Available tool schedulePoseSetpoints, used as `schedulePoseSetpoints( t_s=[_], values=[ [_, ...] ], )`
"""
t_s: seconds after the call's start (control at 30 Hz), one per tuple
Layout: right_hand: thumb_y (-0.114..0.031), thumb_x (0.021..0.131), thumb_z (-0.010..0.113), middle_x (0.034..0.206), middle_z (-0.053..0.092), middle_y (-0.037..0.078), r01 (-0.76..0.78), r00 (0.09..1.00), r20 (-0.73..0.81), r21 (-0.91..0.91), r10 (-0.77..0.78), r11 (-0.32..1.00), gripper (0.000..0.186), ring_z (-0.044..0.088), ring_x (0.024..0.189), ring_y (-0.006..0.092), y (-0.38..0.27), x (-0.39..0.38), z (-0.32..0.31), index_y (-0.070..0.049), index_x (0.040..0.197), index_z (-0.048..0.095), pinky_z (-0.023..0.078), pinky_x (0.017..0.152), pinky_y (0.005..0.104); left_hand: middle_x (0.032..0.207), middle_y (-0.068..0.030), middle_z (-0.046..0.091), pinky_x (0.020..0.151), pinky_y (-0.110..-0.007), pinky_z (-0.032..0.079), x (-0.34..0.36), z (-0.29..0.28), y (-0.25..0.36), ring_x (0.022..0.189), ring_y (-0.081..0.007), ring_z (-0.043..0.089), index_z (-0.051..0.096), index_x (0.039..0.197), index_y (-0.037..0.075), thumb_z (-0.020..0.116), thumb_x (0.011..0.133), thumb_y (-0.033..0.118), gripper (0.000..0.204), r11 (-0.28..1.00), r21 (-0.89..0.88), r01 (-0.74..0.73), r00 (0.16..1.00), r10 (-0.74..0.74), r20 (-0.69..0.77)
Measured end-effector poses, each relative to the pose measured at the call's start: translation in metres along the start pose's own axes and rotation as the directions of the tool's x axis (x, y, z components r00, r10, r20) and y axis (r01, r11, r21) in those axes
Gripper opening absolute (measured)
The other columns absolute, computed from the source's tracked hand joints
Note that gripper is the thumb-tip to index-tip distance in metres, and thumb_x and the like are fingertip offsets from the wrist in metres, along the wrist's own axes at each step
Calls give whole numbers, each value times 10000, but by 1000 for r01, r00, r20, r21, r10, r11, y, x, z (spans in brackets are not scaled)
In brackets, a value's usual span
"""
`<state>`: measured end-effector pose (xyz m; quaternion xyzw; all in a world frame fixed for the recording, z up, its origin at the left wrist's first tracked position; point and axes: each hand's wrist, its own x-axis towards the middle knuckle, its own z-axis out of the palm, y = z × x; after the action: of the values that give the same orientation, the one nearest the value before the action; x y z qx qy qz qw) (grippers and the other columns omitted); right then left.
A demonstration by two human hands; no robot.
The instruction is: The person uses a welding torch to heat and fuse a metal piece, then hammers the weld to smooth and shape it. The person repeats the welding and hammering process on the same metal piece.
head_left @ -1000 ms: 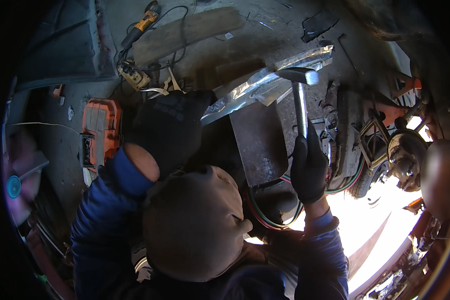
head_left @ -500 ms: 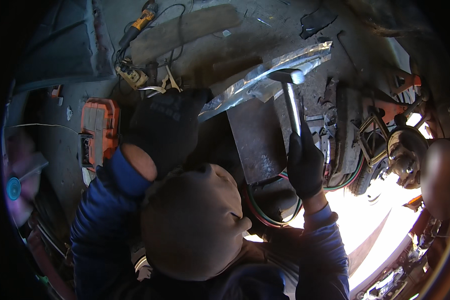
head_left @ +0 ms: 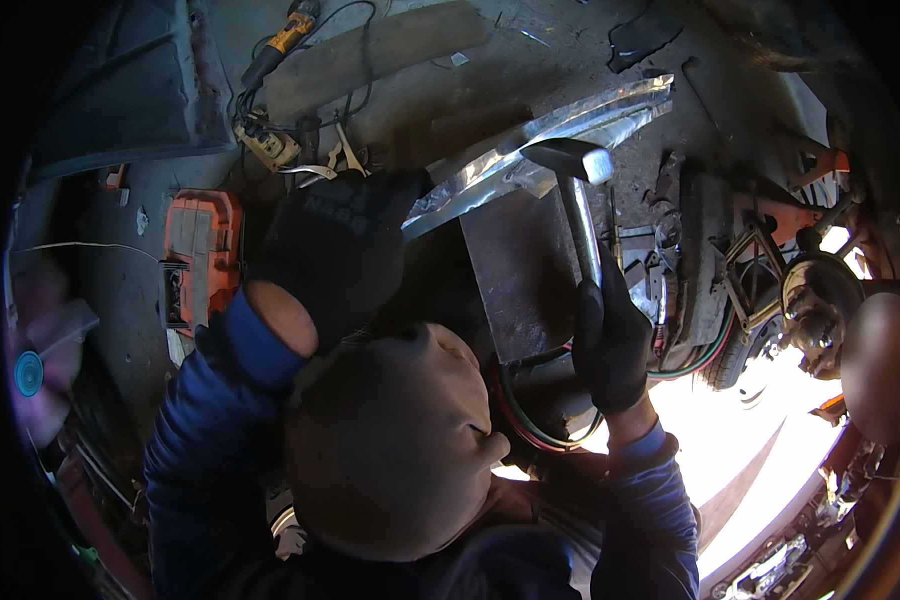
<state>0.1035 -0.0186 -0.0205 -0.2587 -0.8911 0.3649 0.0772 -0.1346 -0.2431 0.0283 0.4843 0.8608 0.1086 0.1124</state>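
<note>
My left hand [head_left: 335, 255], in a black glove, is closed on the near end of a long, bent, shiny metal strip [head_left: 510, 170], which lies slanting away to the upper right. In my gloved right hand [head_left: 610, 340] is a hammer [head_left: 580, 220]; its head is over the strip's middle, and whether they touch I cannot tell. A dark flat steel plate [head_left: 515, 285] sits under the strip. Between my forearms, a rounded grey-brown cloth-covered shape [head_left: 390, 450] fills the lower middle.
An orange case [head_left: 205, 260] lies left, beside a pink fan [head_left: 45, 350]. A yellow angle grinder [head_left: 285, 40] with cord, pliers [head_left: 345, 150] and a board [head_left: 380, 55] are above. Hoses [head_left: 535, 420] curve below the plate. Vehicle parts, including a wheel hub [head_left: 810, 310], stand right.
The hammer head has moved left and slightly down over the metal strip, with my right hand shifted slightly left. The strip's far end has shifted slightly upward.
</note>
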Motion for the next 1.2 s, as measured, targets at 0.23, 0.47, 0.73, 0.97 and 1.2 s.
schedulePoseSetpoints(
  t_s=[0.23,0.47,0.73,0.97,1.2],
  values=[
    [-315,1127,644,1123,799,260,-34,998,43,-21,34,999,532,816,981,421,6,-7,3,-134,1619,558,646,742,471,1069,-213,771,900,-552,587,3,-3,4,982,-424,745,672,1437,80,692,933,80,505,999,-41,26,1000,-26,13],
    [-202,1097,662,1276,777,245,48,993,108,-7,-47,999,514,792,1091,416,7,-20,11,-92,1593,583,644,846,442,1113,-231,776,940,-551,583,1,-1,5,1031,-433,750,698,1412,73,683,939,131,476,997,-39,69,996,-66,62],
    [-204,1079,689,1126,768,281,-111,989,105,84,102,990,492,806,1000,401,-30,-55,-11,-60,1544,621,606,786,449,1246,-252,770,1014,-497,578,2,7,-43,1154,-409,745,695,1440,69,713,1005,316,501,992,-101,75,997,-76,-5],
    [-163,1065,683,1230,757,230,59,987,-129,-257,-95,965,430,795,876,374,-16,-104,11,-23,1469,649,631,704,447,1346,-233,764,1036,-420,574,-22,73,-109,1194,-318,759,665,1478,-9,834,967,455,711,673,-662,331,908,-418,29],
    [-194,1030,739,1149,671,209,-113,993,-64,-298,98,948,595,719,952,407,12,-114,34,-157,1605,592,580,779,502,1047,-11,739,855,-295,557,-30,133,-112,947,-91,671,737,1321,4,745,1082,294,375,295,-883,366,895,-370,248]
  ],
)
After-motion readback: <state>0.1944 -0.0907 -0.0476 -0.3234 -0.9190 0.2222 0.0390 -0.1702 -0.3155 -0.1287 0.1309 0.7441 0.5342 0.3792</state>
